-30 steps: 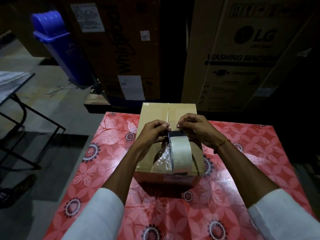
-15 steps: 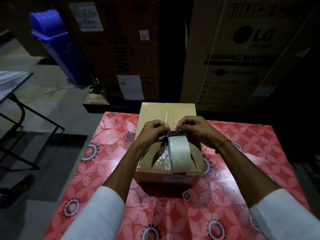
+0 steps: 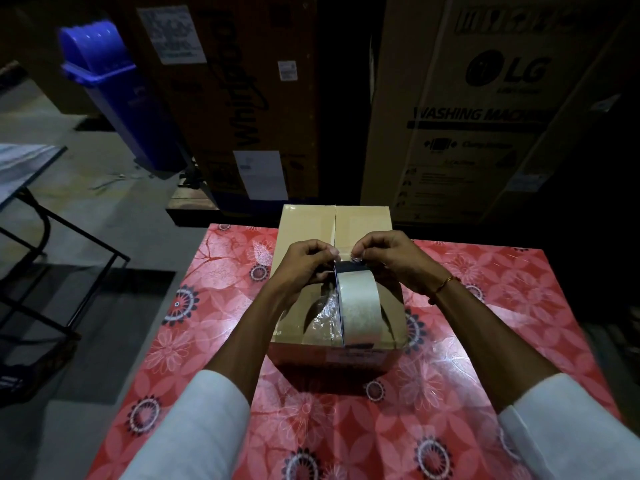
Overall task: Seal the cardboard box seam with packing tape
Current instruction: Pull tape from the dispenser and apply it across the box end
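A small cardboard box stands on a table with a red flowered cover. Its top flaps are closed, and the middle seam runs away from me. A roll of clear packing tape stands on edge on the box top, near the front. My left hand holds the roll's far upper side. My right hand pinches the loose tape end just above the roll, over the seam. The fingertips of both hands almost meet there.
Large appliance cartons stand close behind the table. A blue bin is at the back left. A folding table with black legs stands on the grey floor at the left.
My hands have barely shifted; the right fingers have lifted the tape end slightly off the roll. The box and roll stay in place.
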`<state>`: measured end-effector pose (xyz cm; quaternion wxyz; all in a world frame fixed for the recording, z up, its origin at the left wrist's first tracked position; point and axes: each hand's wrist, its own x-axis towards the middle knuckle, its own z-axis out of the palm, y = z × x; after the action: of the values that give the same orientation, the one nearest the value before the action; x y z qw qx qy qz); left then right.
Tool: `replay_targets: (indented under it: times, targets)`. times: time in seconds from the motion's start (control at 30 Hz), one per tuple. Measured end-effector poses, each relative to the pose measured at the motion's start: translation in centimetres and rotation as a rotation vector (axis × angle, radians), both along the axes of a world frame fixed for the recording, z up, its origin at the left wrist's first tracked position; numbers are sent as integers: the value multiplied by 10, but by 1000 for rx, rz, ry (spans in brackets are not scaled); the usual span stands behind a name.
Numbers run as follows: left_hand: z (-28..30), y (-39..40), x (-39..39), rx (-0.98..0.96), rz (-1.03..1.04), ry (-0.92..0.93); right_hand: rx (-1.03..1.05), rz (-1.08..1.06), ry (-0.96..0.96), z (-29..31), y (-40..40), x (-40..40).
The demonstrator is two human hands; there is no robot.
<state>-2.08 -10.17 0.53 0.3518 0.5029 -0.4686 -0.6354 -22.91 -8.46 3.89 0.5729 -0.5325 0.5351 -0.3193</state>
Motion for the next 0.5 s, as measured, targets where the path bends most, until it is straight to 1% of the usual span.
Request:
replay_targets:
  times: [0.5]
  targets:
    - [-1,-3,-3,31,24,-3,67,-11,-56,-2,-3,-1]
